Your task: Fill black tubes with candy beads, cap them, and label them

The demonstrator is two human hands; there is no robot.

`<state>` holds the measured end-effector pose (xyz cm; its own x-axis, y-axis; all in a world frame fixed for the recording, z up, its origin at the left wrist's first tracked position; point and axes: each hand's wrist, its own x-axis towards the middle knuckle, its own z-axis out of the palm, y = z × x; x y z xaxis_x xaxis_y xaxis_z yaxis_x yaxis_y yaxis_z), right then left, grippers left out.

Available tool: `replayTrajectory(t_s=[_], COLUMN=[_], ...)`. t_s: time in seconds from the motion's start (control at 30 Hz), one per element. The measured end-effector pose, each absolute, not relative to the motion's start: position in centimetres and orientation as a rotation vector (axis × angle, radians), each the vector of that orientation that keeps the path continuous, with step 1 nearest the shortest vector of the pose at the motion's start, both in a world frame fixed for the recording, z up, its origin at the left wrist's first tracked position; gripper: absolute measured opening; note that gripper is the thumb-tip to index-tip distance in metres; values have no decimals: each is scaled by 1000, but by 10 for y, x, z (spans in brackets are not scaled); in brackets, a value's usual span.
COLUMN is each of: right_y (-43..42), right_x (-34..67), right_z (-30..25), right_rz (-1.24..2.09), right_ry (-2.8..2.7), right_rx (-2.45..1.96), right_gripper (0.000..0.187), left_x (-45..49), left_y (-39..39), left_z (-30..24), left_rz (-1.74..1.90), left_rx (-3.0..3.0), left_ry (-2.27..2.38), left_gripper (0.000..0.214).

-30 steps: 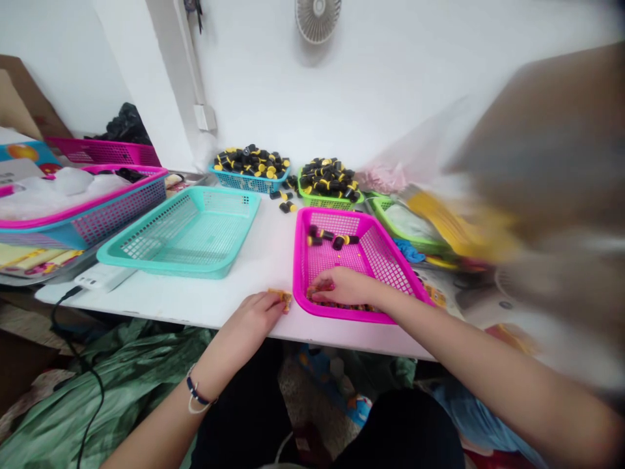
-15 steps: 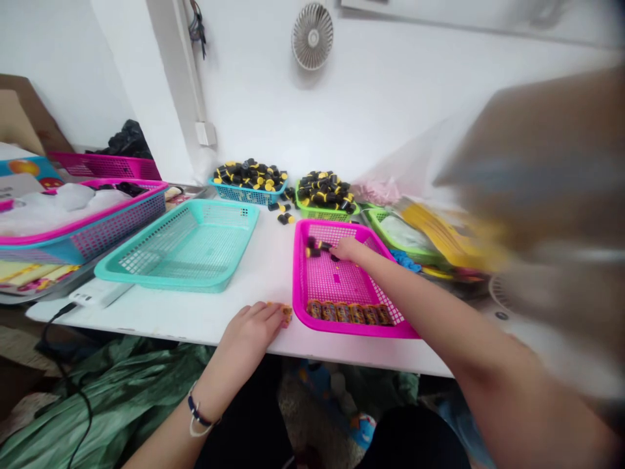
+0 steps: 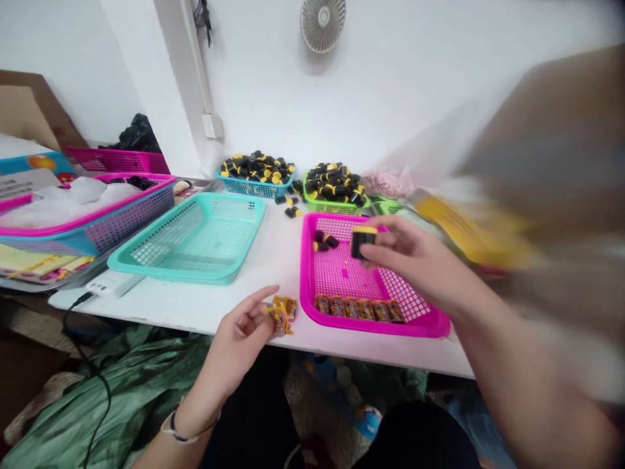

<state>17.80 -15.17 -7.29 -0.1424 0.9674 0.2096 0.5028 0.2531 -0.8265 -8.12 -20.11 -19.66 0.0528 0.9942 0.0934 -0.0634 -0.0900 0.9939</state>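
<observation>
My right hand (image 3: 400, 244) is closed on a small black canister with a yellow cap (image 3: 364, 242), raised above the pink basket (image 3: 308, 286). Inside that basket, a few similar black canisters (image 3: 326, 241) lie at the far left. Along its near side runs a row of printed, wrapped canisters (image 3: 359, 309). At the table's front edge, my left hand (image 3: 247, 329) pinches a crumpled orange-yellow printed wrapper (image 3: 279, 319) between thumb and finger. Another such wrapper (image 3: 289, 305) lies on the table just beyond it.
A turquoise basket (image 3: 168, 270) stands left of the pink one. Behind are a blue basket (image 3: 256, 189) and a green basket (image 3: 336, 207) heaped with black-and-yellow canisters, with several loose ones (image 3: 293, 212) nearby. A white power strip (image 3: 114, 281) sits at the left edge.
My right hand has lifted a black canister out of the pink basket's far end and moved it nearer. My left hand has risen from the table with a wrapper between its fingers.
</observation>
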Motion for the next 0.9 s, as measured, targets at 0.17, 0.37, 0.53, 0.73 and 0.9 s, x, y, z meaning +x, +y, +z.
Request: replayTrajectory(t_s=[0.17,0.37,0.53,0.73,0.9], right_y=[-255,-285,-289,-293,-294], right_x=[183,188,183,176,167], right_z=[-102,-151,-158,-162,-170], right_rz=[847,1033,1050,1007,953], right_ry=[-1519,-1142,-974,-958,-938], right_rx=[-1018,-1028,-1002,-957,-970], right_gripper=[29,30,29,32,35], left_x=[-56,-30,-15,-10,-11], left_y=[-224,-236,-248,-256,-260], left_z=[-191,-194,-199,-201,-202], left_rz=[1133,1021,1023,905,787], left_rx=[933,978,996,1165,1280], left_ry=[636,543,517,687,721], left_gripper=[9,18,28,51,63])
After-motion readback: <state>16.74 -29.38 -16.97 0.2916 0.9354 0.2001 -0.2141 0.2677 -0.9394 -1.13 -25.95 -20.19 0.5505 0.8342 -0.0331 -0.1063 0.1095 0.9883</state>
